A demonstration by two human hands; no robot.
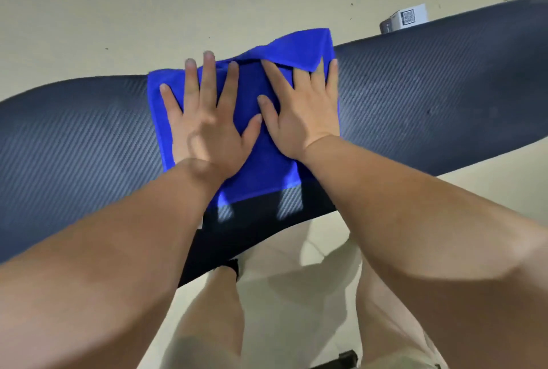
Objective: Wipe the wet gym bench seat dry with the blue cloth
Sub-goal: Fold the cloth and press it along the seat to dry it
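Fingers (208,78) of both hands are spread wide and pressed flat, holding nothing in a grip, only pinning the blue cloth (255,84) down against the gym bench seat (415,96). The left hand (204,119) lies palm down on the cloth's left part, its fingertips reaching the cloth's far edge and just past it. The right hand (305,111) lies palm down on the cloth's right part, its little finger along the cloth's right edge; its thumb touches or nearly touches the left thumb.

The cloth covers the seat across nearly its whole width, from the far edge toward the near edge, where a strip of dark textured padding shows below it. At the far edge, beside the right fingers, the cloth's corner is folded over and rumpled.

The seat runs as a long dark band from the left side to the upper right. Beyond its far edge, toward the right end, a small white box (404,21) with a printed code stands on the pale floor (178,7).
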